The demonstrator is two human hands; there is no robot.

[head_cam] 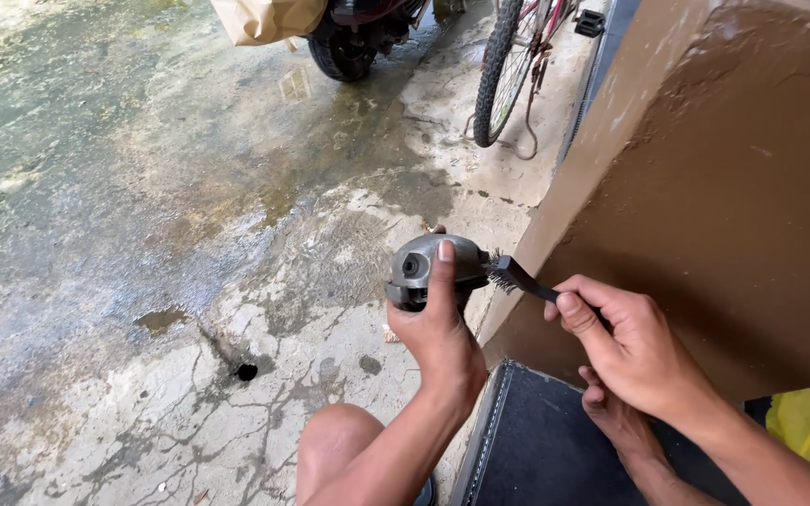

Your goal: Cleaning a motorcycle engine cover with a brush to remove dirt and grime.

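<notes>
Holding rounded grey metal housing with dark round opening [433, 267] at frame centre, left hand [438, 333] closed around it from below, thumb lying up over front face. Pinching slim black-handled wire brush [517, 277] in right hand [635, 351], grip closed on handle, just right of centre. Brush long axis running lower right to upper left, bristle head touching right edge of housing. Lying directly left of right-hand grip, housing nearer left hand. Wet cracked concrete floor [142, 234] spreading behind; brown wall [733, 187] standing right.
</notes>
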